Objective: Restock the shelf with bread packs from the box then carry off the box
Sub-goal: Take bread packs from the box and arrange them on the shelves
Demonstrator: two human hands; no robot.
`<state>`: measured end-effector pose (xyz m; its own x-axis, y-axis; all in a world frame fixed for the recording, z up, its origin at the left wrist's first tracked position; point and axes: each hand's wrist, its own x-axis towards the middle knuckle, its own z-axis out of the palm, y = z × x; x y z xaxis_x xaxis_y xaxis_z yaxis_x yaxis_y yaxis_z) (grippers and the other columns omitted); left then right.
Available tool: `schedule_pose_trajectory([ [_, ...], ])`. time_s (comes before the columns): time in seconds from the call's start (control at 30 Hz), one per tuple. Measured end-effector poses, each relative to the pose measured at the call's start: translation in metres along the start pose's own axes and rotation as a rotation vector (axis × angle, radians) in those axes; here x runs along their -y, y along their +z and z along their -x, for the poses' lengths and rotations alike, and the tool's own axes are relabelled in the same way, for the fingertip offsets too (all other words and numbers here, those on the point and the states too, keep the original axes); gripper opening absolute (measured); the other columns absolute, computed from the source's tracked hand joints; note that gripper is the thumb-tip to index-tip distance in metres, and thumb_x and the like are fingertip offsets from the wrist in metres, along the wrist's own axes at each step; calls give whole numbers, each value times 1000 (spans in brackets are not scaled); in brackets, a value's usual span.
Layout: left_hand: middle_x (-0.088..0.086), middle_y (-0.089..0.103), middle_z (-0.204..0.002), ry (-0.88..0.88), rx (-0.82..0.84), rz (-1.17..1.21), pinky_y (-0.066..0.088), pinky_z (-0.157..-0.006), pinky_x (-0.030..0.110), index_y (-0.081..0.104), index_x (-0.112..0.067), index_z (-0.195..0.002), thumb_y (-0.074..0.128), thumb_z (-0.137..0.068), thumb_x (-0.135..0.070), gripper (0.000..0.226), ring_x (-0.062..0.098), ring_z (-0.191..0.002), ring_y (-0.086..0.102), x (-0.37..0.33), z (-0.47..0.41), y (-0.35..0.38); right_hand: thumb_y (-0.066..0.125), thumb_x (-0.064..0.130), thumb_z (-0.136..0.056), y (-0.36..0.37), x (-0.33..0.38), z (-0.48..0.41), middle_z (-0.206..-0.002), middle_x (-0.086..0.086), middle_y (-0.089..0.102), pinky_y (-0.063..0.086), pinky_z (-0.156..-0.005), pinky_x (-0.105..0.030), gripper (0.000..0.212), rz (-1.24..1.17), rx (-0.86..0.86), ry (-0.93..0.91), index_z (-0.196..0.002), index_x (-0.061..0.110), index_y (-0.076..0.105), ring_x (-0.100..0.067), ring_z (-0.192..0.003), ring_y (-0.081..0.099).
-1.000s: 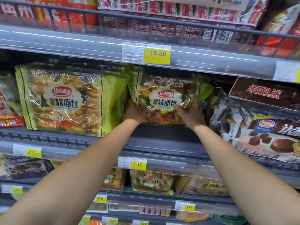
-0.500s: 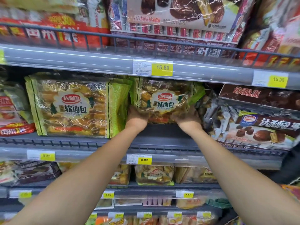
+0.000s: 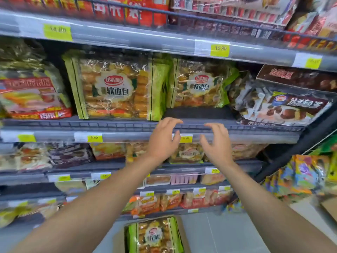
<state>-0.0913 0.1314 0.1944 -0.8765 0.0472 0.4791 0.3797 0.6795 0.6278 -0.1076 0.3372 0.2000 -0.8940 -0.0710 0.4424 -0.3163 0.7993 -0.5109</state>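
Note:
A green-edged bread pack (image 3: 200, 84) stands upright at the back of the middle shelf (image 3: 127, 125), right of a bigger bread pack (image 3: 114, 88) at the shelf front. My left hand (image 3: 164, 139) and my right hand (image 3: 217, 143) hover in front of the shelf edge, below the small pack, fingers loosely curved, holding nothing. On the floor below, the cardboard box (image 3: 183, 236) holds another bread pack (image 3: 155, 236); only its upper part shows.
Chocolate cake packs (image 3: 284, 106) crowd the shelf to the right, red packs (image 3: 31, 97) to the left. Lower shelves hold more snack packs. A rack of colourful bags (image 3: 306, 172) stands right, with a carton corner (image 3: 328, 209) on the grey floor.
Both hands let go of the small bread pack and drew back below the shelf edge. The pack stays standing on the shelf. The view dropped, showing the box on the floor.

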Motion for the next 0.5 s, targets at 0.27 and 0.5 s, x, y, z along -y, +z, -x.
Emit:
schedule_pose_trajectory([
  [0.27,0,62,-102,-144,117,-11,46,-84,35,67,-17,-104,51,-92,-5,23,19,-96,56,91,116,22,61,21,-87,81,-51,103,-98,9,53,42,-81,-28,20,-44,264,79,-107,20,65,-14,-93,57],
  [0.5,0,67,-112,-576,290,-37,52,-82,31,67,-20,-111,49,-91,-22,27,20,-99,66,197,260,86,64,12,-89,170,-133,213,-80,4,66,52,-64,-33,16,-80,505,404,-101,23,65,-17,-70,64],
])
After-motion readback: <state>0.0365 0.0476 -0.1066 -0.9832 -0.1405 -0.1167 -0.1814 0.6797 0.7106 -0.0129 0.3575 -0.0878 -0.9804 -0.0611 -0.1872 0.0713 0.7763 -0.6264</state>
